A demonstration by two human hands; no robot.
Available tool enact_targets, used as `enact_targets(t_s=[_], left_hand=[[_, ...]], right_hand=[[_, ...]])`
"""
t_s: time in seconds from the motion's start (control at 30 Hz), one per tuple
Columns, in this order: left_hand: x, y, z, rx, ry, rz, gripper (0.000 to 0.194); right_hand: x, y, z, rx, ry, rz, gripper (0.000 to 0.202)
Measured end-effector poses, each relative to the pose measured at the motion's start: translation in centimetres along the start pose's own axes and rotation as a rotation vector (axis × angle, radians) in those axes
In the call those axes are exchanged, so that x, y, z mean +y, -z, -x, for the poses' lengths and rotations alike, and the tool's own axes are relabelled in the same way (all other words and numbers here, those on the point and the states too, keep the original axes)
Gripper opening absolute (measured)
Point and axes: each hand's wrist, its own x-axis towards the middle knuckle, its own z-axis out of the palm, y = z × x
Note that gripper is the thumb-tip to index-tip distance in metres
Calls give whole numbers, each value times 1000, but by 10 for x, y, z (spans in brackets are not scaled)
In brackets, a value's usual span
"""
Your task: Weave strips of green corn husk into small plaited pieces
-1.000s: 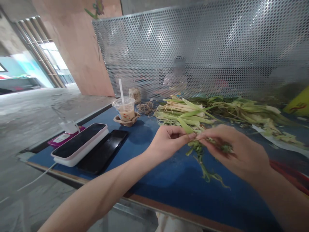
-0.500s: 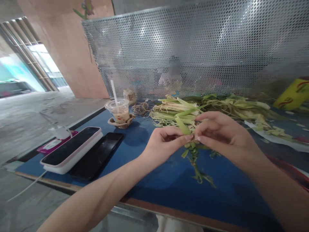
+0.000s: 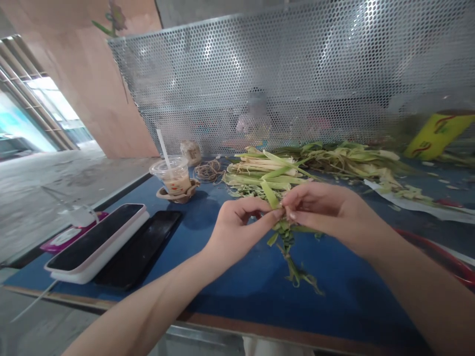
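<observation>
Between my hands, above the blue tabletop (image 3: pixel 237 291), is a braid of green leaf strips (image 3: pixel 288 243). Its knotted, loose-ended tail hangs down towards me. My left hand (image 3: pixel 241 222) is closed, thumb against fingers, pinching the top of the braid, where a broad pale-green strip (image 3: pixel 270 194) sticks up. My right hand (image 3: pixel 326 210) meets it there, thumb and forefinger pinched on the same spot; the fingertips partly hide what they grip. Just beyond lies a pile of pale leaf strips, like corn husks (image 3: pixel 256 168).
Left on the table are a lidded drink cup (image 3: pixel 174 180) in a cardboard holder, a phone on a white box (image 3: pixel 98 242), a black phone (image 3: pixel 139 252) and a purple power strip (image 3: pixel 70 237). Twine (image 3: pixel 208 170), more husks (image 3: pixel 352 155) and a yellow packet (image 3: pixel 438 133) lie near the perforated metal screen (image 3: pixel 278 64).
The view has turned slightly right, so everything sits further left in it. My right hand's fingers have drawn closer together at the braid's top; both hands keep their pinch.
</observation>
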Motion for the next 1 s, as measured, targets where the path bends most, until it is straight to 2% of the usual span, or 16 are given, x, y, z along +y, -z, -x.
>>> enact_targets(t_s=[0.17, 0.33, 0.47, 0.57, 0.73, 0.83, 0.9, 1.0], left_hand=[[-4, 0, 0, 66, -33, 110, 6], [-9, -2, 0, 77, 8, 242, 3], [-9, -2, -1, 122, 27, 218, 5], [-9, -2, -3, 131, 51, 233, 7], [-9, 0, -5, 178, -93, 83, 5], [-7, 3, -6, 164, -84, 45, 3], [-6, 3, -7, 158, -44, 107, 10], [-5, 2, -9, 134, -10, 214, 34]], right_hand=[[-2, -2, -1, 85, -36, -9, 7], [-4, -3, 0, 178, 99, 208, 6], [-8, -9, 1, 218, 144, 293, 2], [-8, -14, -1, 268, 138, 267, 3], [-7, -15, -2, 242, 32, 131, 2], [-8, -16, -2, 257, 60, 152, 2], [-9, -16, -3, 267, 88, 182, 3], [-8, -16, -3, 257, 82, 209, 4]])
